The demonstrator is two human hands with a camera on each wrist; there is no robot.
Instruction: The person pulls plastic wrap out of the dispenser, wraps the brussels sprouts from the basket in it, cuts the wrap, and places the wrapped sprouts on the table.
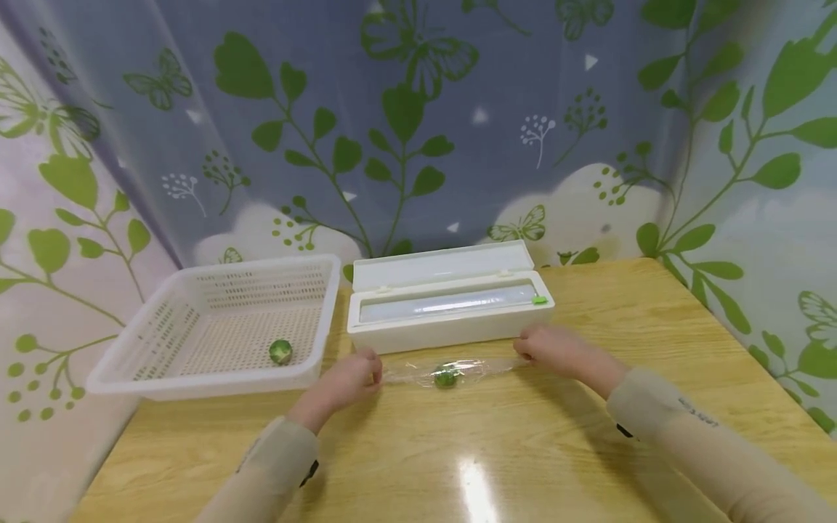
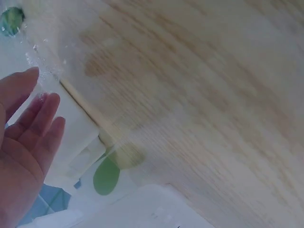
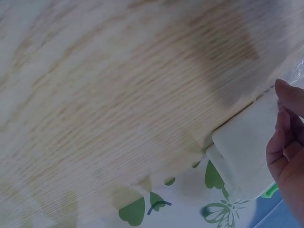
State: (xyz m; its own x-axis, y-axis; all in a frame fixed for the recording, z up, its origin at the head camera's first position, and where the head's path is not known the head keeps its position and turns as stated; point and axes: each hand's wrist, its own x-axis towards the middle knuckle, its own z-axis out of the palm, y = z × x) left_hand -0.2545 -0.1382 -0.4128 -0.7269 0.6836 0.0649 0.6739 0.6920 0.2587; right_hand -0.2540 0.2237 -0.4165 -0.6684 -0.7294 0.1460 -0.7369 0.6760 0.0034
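A small round green vegetable, like a Brussels sprout (image 1: 446, 375), is wrapped in clear plastic film (image 1: 480, 368) just above or on the wooden table, between the two hands. My left hand (image 1: 346, 379) pinches the film's left end between thumb and fingers. Its right end is pinched by my right hand (image 1: 556, 350), near the box's front right corner. In the left wrist view the wrapped sprout (image 2: 11, 21) shows at the top left, past the left fingertips. The right wrist view shows the thumb against the fingers, with film at the edge.
Behind the hands stands a white film dispenser box (image 1: 451, 330), lid raised, with a film roll (image 1: 451, 303) inside and a green slider (image 1: 539, 300). To the left, a white plastic basket (image 1: 307, 378) holds another sprout (image 1: 280, 352). A patterned curtain hangs behind the table.
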